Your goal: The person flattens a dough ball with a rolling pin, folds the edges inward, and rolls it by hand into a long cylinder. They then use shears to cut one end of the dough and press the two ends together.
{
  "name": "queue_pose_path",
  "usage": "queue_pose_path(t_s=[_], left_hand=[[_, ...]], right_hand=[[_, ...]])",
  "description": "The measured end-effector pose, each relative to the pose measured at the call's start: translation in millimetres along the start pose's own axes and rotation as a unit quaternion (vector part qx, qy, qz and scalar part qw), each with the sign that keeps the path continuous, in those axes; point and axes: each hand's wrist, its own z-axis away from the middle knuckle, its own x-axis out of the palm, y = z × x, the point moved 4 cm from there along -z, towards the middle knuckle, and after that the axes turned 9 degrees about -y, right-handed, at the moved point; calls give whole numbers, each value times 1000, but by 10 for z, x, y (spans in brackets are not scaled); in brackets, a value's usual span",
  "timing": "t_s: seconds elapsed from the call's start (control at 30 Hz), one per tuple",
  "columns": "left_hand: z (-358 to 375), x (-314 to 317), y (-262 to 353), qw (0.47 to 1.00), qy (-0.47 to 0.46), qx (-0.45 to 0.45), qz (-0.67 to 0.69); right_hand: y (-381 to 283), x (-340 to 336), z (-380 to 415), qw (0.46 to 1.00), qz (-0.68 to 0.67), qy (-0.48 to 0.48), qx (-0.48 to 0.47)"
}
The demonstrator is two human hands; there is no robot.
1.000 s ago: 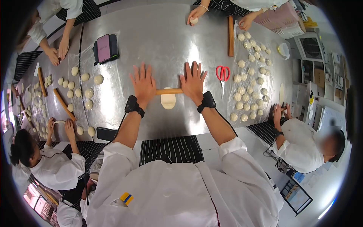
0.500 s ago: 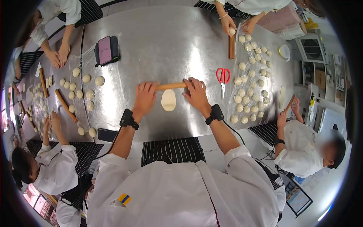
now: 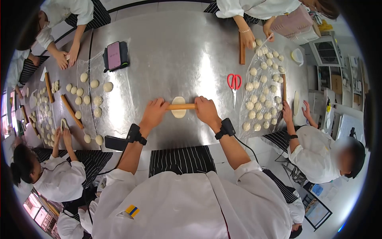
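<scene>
A wooden rolling pin lies crosswise over a flat oval of pale dough, covering its middle. The dough shows both above and below the pin. My left hand is closed round the pin's left end, and my right hand grips its right end. Both wrists wear black straps with a small device. Red-handled scissors lie on the steel table, to the right of my right hand.
On the right, several dough balls sit under plastic film; more dough balls lie at left. A pink-screened phone lies far left, a dark phone at the near edge. Co-workers stand around the table, some handling dough.
My hands have drawn the rolling pin toward me, from beyond the dough's far edge onto its middle. The co-worker at right has let go of a rolling pin, which now lies beside the dough balls.
</scene>
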Motion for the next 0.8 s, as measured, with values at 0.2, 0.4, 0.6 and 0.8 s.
queue_pose_path(t_s=[0.2, 0.4, 0.6, 0.8], left_hand=[[62, 44, 94, 998, 39, 8, 53], [-245, 186, -11, 990, 77, -112, 20], [-172, 399, -2, 986, 65, -132, -80], [252, 576, 232, 988, 35, -147, -43]], right_hand=[[-147, 9, 32, 999, -17, 13, -35], [-52, 359, -426, 987, -18, 111, 111], [-164, 395, -296, 983, -12, 145, 113], [-330, 682, 176, 980, 31, 147, 129]])
